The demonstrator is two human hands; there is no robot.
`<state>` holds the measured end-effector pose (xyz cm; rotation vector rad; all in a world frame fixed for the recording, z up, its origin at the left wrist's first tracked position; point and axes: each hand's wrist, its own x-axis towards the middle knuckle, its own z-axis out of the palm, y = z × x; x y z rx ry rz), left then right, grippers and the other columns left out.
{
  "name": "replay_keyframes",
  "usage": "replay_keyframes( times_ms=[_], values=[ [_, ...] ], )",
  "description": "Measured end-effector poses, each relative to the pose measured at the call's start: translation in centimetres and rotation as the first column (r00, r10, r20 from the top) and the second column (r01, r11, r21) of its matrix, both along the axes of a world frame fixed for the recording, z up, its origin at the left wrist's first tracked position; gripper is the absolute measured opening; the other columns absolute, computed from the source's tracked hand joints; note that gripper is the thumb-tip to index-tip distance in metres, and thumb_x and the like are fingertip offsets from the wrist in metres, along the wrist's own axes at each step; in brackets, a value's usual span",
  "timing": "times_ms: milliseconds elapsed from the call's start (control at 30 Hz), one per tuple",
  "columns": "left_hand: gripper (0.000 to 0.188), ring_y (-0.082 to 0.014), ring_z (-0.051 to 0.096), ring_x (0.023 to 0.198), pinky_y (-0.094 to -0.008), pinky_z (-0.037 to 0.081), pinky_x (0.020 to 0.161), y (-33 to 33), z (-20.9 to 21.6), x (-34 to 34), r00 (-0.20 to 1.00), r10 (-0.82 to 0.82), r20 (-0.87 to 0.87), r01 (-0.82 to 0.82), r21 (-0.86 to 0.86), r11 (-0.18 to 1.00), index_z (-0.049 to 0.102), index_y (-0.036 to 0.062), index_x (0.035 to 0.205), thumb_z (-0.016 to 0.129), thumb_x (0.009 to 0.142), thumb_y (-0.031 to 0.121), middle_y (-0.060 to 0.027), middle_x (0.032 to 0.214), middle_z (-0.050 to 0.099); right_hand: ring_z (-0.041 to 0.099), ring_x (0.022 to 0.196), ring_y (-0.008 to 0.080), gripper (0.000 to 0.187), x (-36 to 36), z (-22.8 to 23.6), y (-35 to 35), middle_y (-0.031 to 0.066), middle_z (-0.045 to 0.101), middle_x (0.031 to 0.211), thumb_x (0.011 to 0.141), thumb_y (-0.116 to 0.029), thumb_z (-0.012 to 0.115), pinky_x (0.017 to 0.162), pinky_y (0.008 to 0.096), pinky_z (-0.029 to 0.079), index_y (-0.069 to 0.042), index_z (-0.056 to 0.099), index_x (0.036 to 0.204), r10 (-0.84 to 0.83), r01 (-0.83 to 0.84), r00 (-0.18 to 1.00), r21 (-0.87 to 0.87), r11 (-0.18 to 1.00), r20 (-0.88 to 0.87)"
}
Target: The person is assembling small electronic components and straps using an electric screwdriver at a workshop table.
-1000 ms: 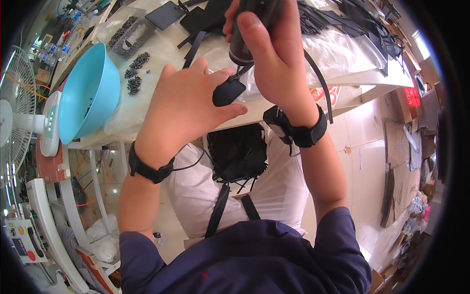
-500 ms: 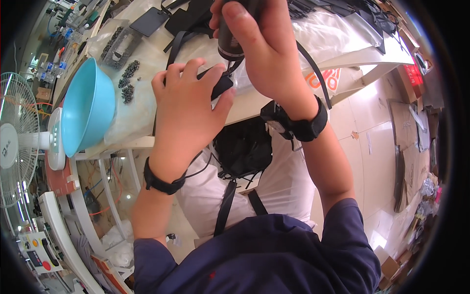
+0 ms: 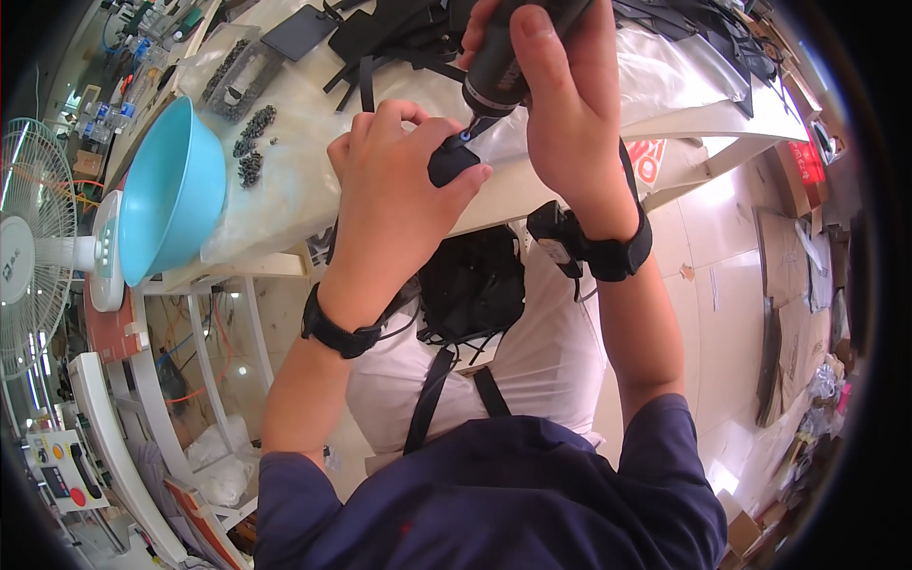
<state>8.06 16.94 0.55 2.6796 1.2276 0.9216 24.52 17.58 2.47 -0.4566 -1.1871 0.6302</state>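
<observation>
My left hand (image 3: 404, 176) is closed around a small black plastic piece (image 3: 452, 163) above the near edge of the table, thumb and fingers on its sides. My right hand (image 3: 575, 119) grips a black power screwdriver (image 3: 499, 74), tilted with its nose down and to the left. The bit reaches the top of the black piece, where a small bluish spot shows; whether a screw sits there I cannot tell. A black strap (image 3: 368, 85) lies just beyond my left fingers. Heaps of small dark screws (image 3: 251, 142) lie left of that hand.
A light-blue basin (image 3: 171, 190) stands at the table's left, near a white fan (image 3: 33, 252). Behind the screws is a clear plastic box (image 3: 240, 81) holding more. Black straps and flat pieces (image 3: 399, 38) cover the far side. A black bag-like item (image 3: 472, 285) lies between my legs.
Both hands, with the black piece and the screwdriver, have shifted to the right. The screwdriver leans more, and the top of the piece shows more plainly.
</observation>
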Motion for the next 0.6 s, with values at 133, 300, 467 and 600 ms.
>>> replay_keyframes(
  times_ms=[133,300,467,600],
  values=[
    [0.035,-0.0273,0.053,0.104,-0.0426,0.033,0.095,0.4,-0.3,0.4,0.997,-0.018,0.078,0.023,-0.060,0.998,0.072,0.0107,0.103,0.081,0.074,0.029,-0.0063,0.106,0.056,0.054,0.086,0.0113,0.031,0.5,0.1,-0.3,0.0081,0.057,0.103,0.102,-0.012,0.051,0.076,0.0251,0.047,-0.002,0.038,0.128,0.050,-0.047,0.993,-0.033,0.998,0.106],
    [0.035,-0.0267,0.053,0.106,-0.0417,0.034,0.095,1.3,0.1,-0.1,0.995,0.002,0.104,0.017,-0.184,0.983,0.073,0.0097,0.102,0.081,0.074,0.029,-0.0059,0.106,0.058,0.049,0.081,0.0081,0.040,0.0,1.2,0.1,0.0053,0.054,0.099,0.099,-0.008,0.056,0.070,0.0217,0.043,-0.001,0.035,0.133,0.123,-0.112,0.964,-0.059,0.992,0.235],
    [0.033,-0.0260,0.054,0.107,-0.0412,0.034,0.096,1.4,0.3,0.3,0.990,0.003,0.142,0.032,-0.242,0.970,0.074,0.0093,0.100,0.080,0.075,0.031,-0.0052,0.107,0.059,0.049,0.081,0.0079,0.043,0.3,1.3,0.7,0.0043,0.053,0.097,0.099,-0.009,0.055,0.071,0.0222,0.043,-0.001,0.034,0.136,0.107,-0.107,0.955,-0.015,0.994,0.276],
    [0.033,-0.0260,0.054,0.108,-0.0410,0.033,0.096,1.6,0.5,0.2,0.991,0.018,0.136,0.019,-0.266,0.964,0.075,0.0094,0.099,0.079,0.075,0.033,-0.0052,0.108,0.060,0.050,0.081,0.0087,0.045,0.4,1.6,0.6,0.0051,0.053,0.097,0.099,-0.009,0.056,0.071,0.0224,0.044,0.000,0.033,0.137,0.209,-0.189,0.936,-0.097,0.977,0.282]
  ],
)
